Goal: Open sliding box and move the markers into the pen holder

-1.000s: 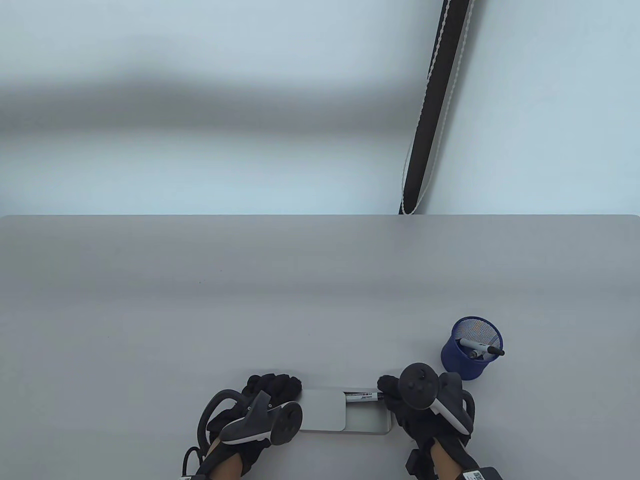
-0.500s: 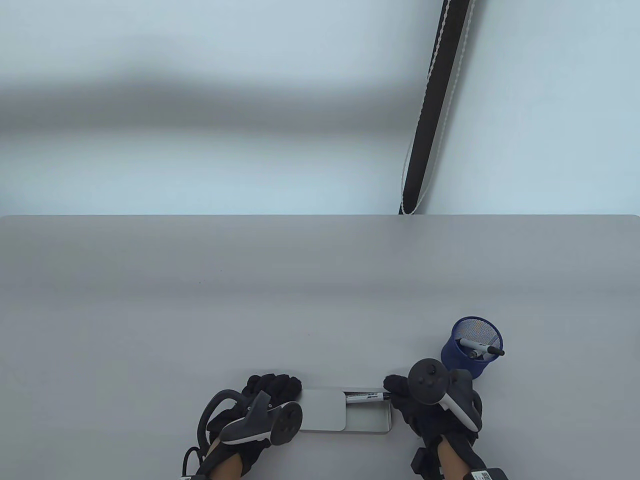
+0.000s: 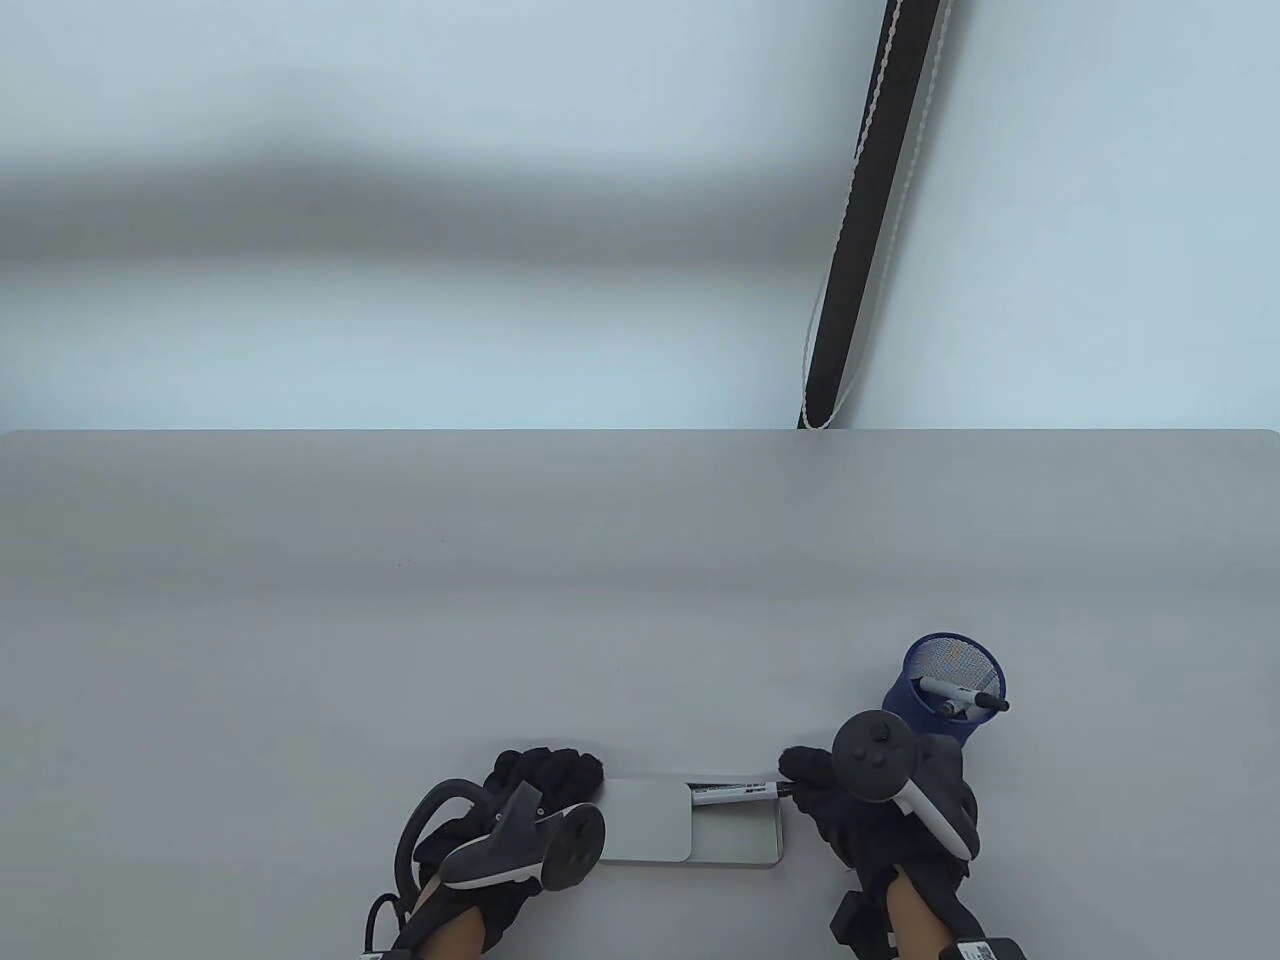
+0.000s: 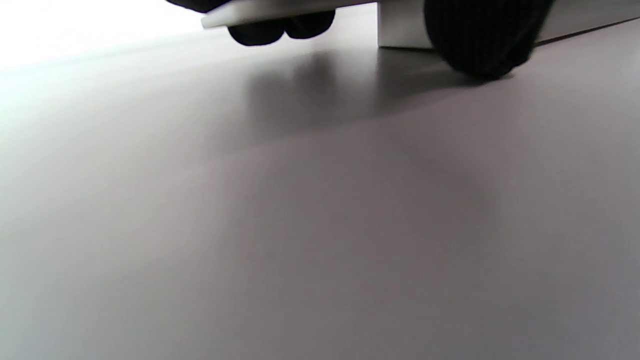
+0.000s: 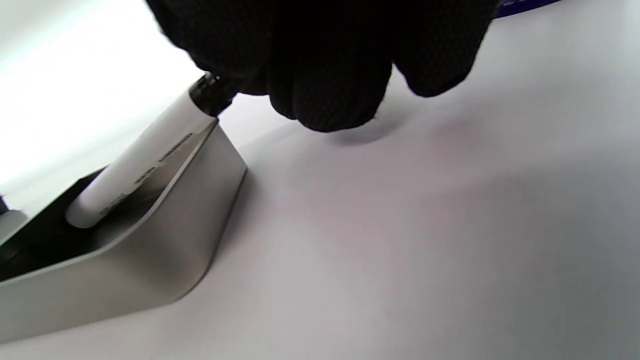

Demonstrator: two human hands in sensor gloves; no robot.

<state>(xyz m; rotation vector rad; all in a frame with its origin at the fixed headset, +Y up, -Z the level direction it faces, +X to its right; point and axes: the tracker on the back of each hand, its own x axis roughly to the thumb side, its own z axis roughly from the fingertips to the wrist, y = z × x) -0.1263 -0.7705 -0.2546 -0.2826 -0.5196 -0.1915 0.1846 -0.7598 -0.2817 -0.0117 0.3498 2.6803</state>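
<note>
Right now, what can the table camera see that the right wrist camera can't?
Only the table view shows the left hand on the lid, and the blue holder with markers in it. Only the right wrist view shows up close the marker tilted, its dark end leaving the box under the fingers. Both show the right hand, that marker, the box and the table.
</note>
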